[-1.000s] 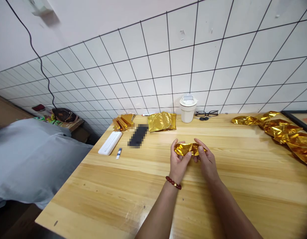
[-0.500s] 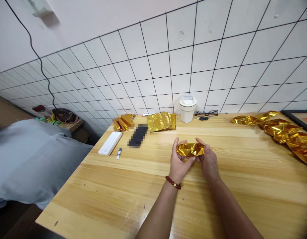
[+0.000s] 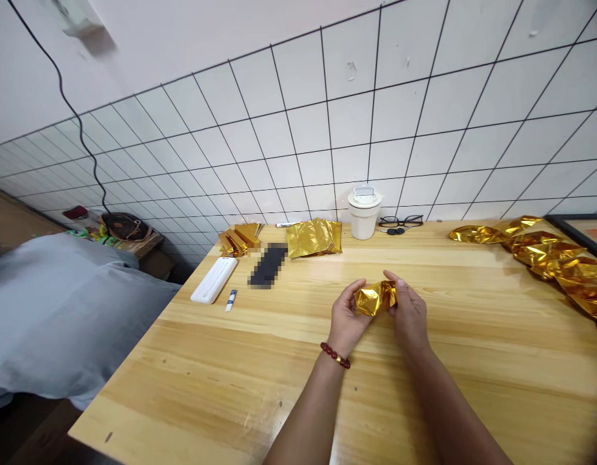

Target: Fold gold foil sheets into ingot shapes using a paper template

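Between my two hands is a piece of folded gold foil paper (image 3: 370, 300), crumpled and shiny, held above the wooden table (image 3: 221, 387). My left hand (image 3: 347, 316) grips its left end, the fingers curled behind it. A beaded red bracelet (image 3: 335, 355) circles that wrist. My right hand (image 3: 410, 313) is closed on the right end, thumb on the near side. Part of the foil paper is hidden by the right fingers. Beyond my hands lies a stack of flat gold foil sheets (image 3: 313, 237).
Folded gold pieces (image 3: 545, 255) lie in a pile at the right by a dark-edged frame (image 3: 579, 236). At the back stand a white lidded cup (image 3: 364, 216) and glasses (image 3: 402, 221). Leftward are gold strips (image 3: 240, 239), a dark blurred object (image 3: 269, 265), a white box (image 3: 214, 280) and a small tube (image 3: 231, 300).
The foil paper has gone from a long flat shape to a shorter, bulkier, bent one. My left hand has turned inward, its fingers now curled closer around the left end.
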Tool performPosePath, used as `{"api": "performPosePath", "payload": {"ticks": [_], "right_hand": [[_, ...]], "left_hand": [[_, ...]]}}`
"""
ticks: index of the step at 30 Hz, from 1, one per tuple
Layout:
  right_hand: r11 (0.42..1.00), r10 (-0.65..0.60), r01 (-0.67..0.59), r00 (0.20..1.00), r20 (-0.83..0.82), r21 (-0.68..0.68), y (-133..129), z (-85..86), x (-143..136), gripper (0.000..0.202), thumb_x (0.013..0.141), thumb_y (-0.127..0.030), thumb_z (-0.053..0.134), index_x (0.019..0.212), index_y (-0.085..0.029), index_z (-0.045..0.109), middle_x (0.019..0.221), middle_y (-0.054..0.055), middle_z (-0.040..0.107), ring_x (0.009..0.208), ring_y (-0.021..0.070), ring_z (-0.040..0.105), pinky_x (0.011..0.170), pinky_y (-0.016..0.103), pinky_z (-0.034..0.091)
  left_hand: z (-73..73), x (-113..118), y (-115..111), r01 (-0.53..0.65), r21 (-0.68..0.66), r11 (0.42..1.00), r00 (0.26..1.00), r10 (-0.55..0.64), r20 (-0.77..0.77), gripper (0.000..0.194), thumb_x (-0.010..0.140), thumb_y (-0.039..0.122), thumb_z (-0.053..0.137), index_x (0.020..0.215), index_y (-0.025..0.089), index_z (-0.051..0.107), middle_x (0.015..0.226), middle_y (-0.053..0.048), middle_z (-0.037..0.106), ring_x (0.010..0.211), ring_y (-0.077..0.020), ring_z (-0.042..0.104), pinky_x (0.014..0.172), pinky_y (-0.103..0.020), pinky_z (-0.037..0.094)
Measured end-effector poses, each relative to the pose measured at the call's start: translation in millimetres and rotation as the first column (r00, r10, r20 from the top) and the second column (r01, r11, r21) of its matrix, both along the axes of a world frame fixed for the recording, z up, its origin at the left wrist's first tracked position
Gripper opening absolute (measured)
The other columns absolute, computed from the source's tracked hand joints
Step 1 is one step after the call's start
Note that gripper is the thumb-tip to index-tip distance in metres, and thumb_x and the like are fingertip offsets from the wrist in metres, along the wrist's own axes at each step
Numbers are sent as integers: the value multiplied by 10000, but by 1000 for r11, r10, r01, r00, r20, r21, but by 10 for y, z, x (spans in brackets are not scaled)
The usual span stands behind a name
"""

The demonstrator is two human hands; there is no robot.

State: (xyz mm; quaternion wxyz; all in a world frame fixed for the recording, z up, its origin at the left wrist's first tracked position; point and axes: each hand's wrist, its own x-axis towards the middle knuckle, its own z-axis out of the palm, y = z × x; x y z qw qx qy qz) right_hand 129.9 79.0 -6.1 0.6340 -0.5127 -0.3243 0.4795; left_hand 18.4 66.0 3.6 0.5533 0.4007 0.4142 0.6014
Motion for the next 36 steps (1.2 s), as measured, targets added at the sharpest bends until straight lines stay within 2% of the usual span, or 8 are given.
{"api": "performPosePath", "payload": {"ticks": [5, 8, 11, 20, 23, 28, 31, 36], "right_hand": [[998, 26, -24, 999, -27, 50, 12, -7, -13, 494, 788, -547, 636, 1117, -182, 682, 746, 16, 610, 540, 108, 460, 451, 225, 361], [985, 106, -108, 994, 20, 136, -8, 0, -10, 356, 820, -524, 615, 811, -172, 673, 584, -17, 512, 496, 102, 392, 457, 239, 322], [964, 168, -179, 983, 72, 197, -28, -12, 5, 392, 862, -498, 579, 627, -184, 564, 551, -17, 481, 498, 103, 370, 485, 255, 309], [897, 297, -351, 929, 222, 268, -50, -107, 50, 476, 870, -590, 489, 840, -177, 723, 604, 11, 546, 526, 134, 432, 507, 272, 360], [925, 257, -308, 938, 230, 224, -46, -72, 31, 422, 865, -554, 536, 757, -180, 700, 587, 5, 544, 527, 128, 435, 516, 265, 373], [952, 221, -239, 969, 112, 191, -10, -20, -21, 332, 735, -436, 745, 967, -207, 689, 655, -19, 596, 585, 126, 507, 566, 252, 430], [954, 235, -245, 969, 78, 171, 5, -22, -29, 271, 711, -431, 761, 808, -186, 696, 681, 0, 636, 608, 127, 543, 579, 252, 450], [979, 152, -144, 987, -47, 143, 29, -33, -3, 262, 705, -393, 777, 786, -174, 658, 567, -41, 586, 452, 63, 438, 431, 185, 341]], "left_hand": [[3, 15, -37, 122, -77, 990, 986, -113, 120, 815, 511, 164, 886, 1256, 215, 561, 1147, -105, 673, 1010, -237, 650, 952, -427, 484], [5, -17, 1, 54, -52, 997, 984, -44, 172, 651, 566, 209, 868, 1163, 190, 609, 1124, -94, 682, 1004, -212, 648, 948, -381, 479], [0, -75, 59, 5, -66, 998, 958, 14, 286, 499, 618, 254, 842, 1072, 189, 644, 1076, -75, 692, 929, -175, 648, 838, -311, 500], [-36, -137, 114, 63, -180, 982, 858, 38, 512, 388, 690, 369, 794, 1002, 177, 664, 984, -55, 708, 865, -163, 655, 822, -308, 501], [-16, -130, 100, 131, -244, 961, 849, 19, 529, 392, 706, 351, 785, 1033, 179, 655, 992, -60, 714, 880, -187, 669, 839, -353, 510], [-6, -114, 87, 168, -279, 946, 846, 7, 534, 326, 657, 232, 818, 939, 145, 678, 885, -51, 725, 752, -137, 666, 753, -267, 510], [-25, -102, 97, 157, -272, 949, 848, 12, 530, 306, 654, 213, 818, 918, 135, 686, 868, -48, 724, 752, -125, 663, 745, -240, 505], [-55, -112, 116, 151, -272, 950, 835, 25, 549, 291, 690, 260, 800, 920, 125, 684, 882, -60, 712, 786, -141, 661, 768, -263, 523]]}}
